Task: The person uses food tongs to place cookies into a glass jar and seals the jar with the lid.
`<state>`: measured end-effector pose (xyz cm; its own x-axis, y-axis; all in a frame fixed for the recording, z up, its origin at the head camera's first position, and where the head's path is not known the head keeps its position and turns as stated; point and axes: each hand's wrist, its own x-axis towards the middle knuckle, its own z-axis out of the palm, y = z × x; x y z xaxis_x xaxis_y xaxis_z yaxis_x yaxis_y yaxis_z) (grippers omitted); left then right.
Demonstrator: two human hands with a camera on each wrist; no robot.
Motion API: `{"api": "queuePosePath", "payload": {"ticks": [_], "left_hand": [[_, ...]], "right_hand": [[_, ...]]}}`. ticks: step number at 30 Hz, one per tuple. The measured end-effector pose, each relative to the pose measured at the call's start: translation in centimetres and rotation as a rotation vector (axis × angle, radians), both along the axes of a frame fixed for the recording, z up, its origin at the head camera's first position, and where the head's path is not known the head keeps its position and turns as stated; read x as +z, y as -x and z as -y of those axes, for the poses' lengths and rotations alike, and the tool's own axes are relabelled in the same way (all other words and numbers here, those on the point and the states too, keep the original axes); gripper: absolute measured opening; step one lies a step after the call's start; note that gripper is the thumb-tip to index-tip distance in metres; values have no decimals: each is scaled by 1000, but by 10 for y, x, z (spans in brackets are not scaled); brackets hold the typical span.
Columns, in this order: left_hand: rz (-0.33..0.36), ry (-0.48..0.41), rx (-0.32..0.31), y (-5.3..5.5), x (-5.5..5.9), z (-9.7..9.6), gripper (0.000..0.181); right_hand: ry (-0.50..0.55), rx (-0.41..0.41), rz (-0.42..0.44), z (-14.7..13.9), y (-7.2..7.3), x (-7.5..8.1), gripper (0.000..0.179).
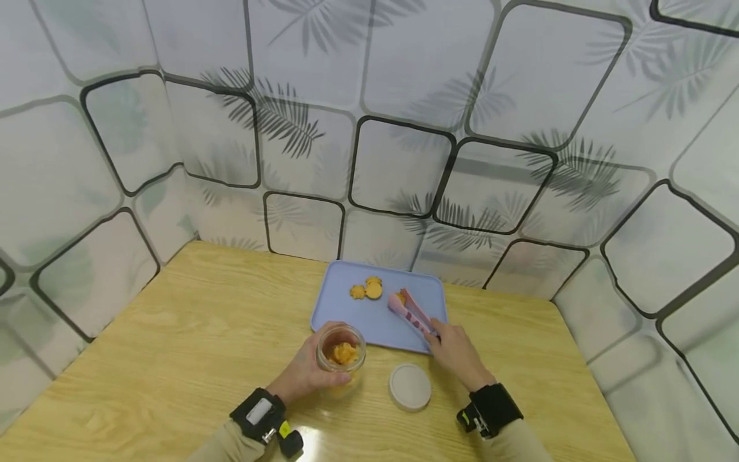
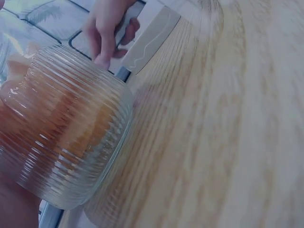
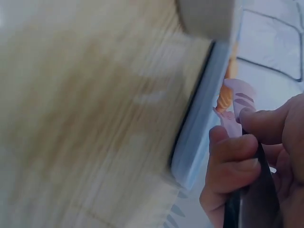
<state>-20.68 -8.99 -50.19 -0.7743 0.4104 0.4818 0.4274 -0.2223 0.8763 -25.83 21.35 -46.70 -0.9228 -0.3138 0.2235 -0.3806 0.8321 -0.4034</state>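
Note:
My left hand (image 1: 314,370) grips a ribbed glass jar (image 2: 80,128) round its side, mouth up, with orange-yellow cookies (image 1: 344,352) inside. With my right hand (image 1: 456,351) I hold a pair of pink tongs (image 1: 411,316) over the blue tray (image 1: 352,321). One orange cookie (image 3: 224,97) is between the tongs' tips; whether it touches the tray is hard to tell. Several more cookies (image 1: 373,290) lie grouped on the tray's far left part. Near the tray's front edge, between my hands, a round whitish lid (image 1: 410,387) lies on the table.
The wooden table (image 1: 190,333) extends to both sides of the tray. Behind and beside it hangs a pale curtain (image 1: 306,160) with leaf and square patterns, meeting the table's back edge just past the tray.

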Motion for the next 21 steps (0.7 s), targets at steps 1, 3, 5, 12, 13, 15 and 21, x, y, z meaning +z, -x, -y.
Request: {"api": "queuePosePath", "payload": {"ticks": [1, 3, 5, 12, 13, 15, 21], "left_hand": [[0, 2, 0, 0, 0, 0, 67], [3, 5, 1, 0, 1, 0, 67], [-1, 3, 1, 0, 1, -1, 68], [-42, -1, 8, 1, 0, -4, 68], [-45, -2, 9, 1, 0, -4, 68], [-47, -1, 12, 0, 1, -4, 68], [-35, -4, 12, 0, 1, -1, 71]], "right_hand": [[24, 14, 5, -2, -5, 1, 7], [80, 34, 39, -6, -14, 5, 4], [138, 39, 95, -11, -25, 10, 13], [456, 88, 424, -18, -73, 35, 50], [489, 101, 460, -18, -79, 39, 51], [543, 129, 511, -16, -88, 46, 49], [592, 236, 567, -4, -102, 58, 43]]}}
